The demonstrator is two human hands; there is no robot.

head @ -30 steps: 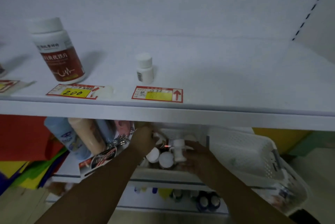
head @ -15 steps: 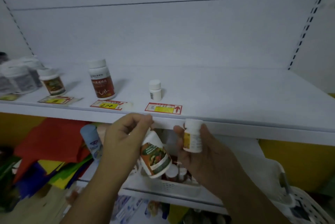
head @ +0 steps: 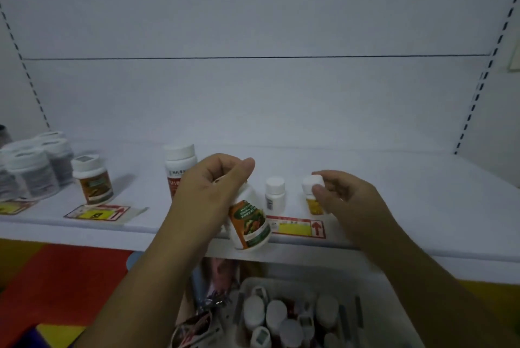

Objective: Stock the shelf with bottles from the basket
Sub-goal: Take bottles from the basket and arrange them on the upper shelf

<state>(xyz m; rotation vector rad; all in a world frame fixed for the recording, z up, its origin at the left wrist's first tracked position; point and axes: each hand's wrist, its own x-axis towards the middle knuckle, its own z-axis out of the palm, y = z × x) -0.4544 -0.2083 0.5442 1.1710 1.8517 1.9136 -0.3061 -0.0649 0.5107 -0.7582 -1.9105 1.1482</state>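
Over the shelf's front lip, item 1: multivitamin bottle [head: 249, 221], white body, orange/green veg-print label, cap end hidden up in your left hand [head: 209, 187]. Long axis tilted, base swung down and toward you, hanging past the shelf [head: 422, 207] edge, not resting on it. Fingers curled closed round the top/neck, thumb across the front; the bottle hangs below the fingertips, so the coming move, by my read, is a lift fwd plus righting to vertical. Item 2: small yellow-label bottle [head: 313, 195], white cap, upright, pinched at the cap by your right hand [head: 342, 198], thumb and forefinger closed on it, other fingers loosely bent. Base is at or just above the shelf surface; can't tell if it's touching. It sits just right of a small white bottle [head: 275, 192] already standing behind the red/yellow price tag [head: 297, 228]. Right hand is nearer a finished placement; left has further to go. Behind left hand: tall red-label bottle [head: 180, 167], partly hidden. Further left: brown-label bottle [head: 94, 181], then grey-lidded jars [head: 31, 170]. Below shelf: white basket [head: 394, 305] w/ several more white-capped bottles, so stocking looks far from done.
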